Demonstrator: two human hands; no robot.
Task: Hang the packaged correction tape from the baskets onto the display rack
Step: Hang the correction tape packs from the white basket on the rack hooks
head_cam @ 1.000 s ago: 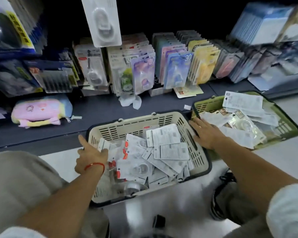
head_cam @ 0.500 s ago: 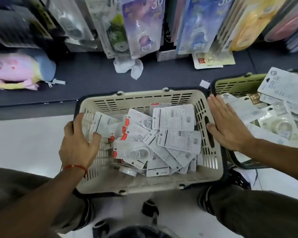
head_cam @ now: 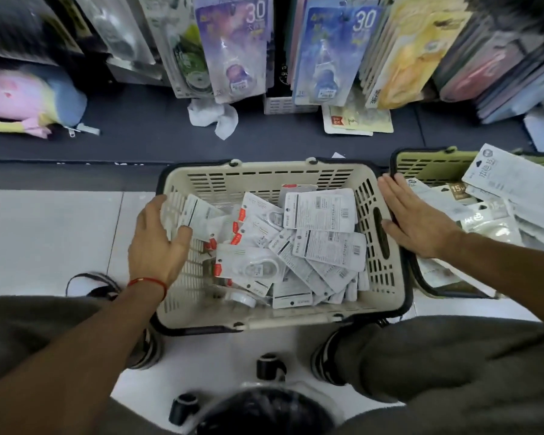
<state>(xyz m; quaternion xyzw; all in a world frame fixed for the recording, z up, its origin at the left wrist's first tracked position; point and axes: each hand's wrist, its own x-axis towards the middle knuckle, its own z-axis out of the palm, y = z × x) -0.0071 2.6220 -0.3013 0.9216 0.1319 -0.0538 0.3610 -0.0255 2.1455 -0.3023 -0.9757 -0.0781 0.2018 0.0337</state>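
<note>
A cream basket (head_cam: pixel 264 171) with a dark rim stands on the floor between my knees. Several white packaged correction tapes (head_cam: pixel 321 211) lie in it, some with red tabs. My left hand (head_cam: pixel 157 243) grips the basket's left wall, thumb inside next to a package. My right hand (head_cam: pixel 418 224) lies flat with straight fingers on the basket's right rim. To the right stands a green basket (head_cam: pixel 427 161) with more white packages (head_cam: pixel 496 174). The display rack (head_cam: pixel 233 48) hangs above the shelf with rows of carded packages.
On the dark low shelf (head_cam: pixel 139 142) behind the baskets lie a pink and blue pouch (head_cam: pixel 22 102), a crumpled tissue (head_cam: pixel 214 117) and a loose card (head_cam: pixel 358 120). My shoes and knees flank the cream basket on the white tile floor (head_cam: pixel 44 233).
The view dropped closer to the baskets. The cream basket now sits squarely between my knees. My left hand moved from the packages to the left wall; my right hand stayed on the right rim.
</note>
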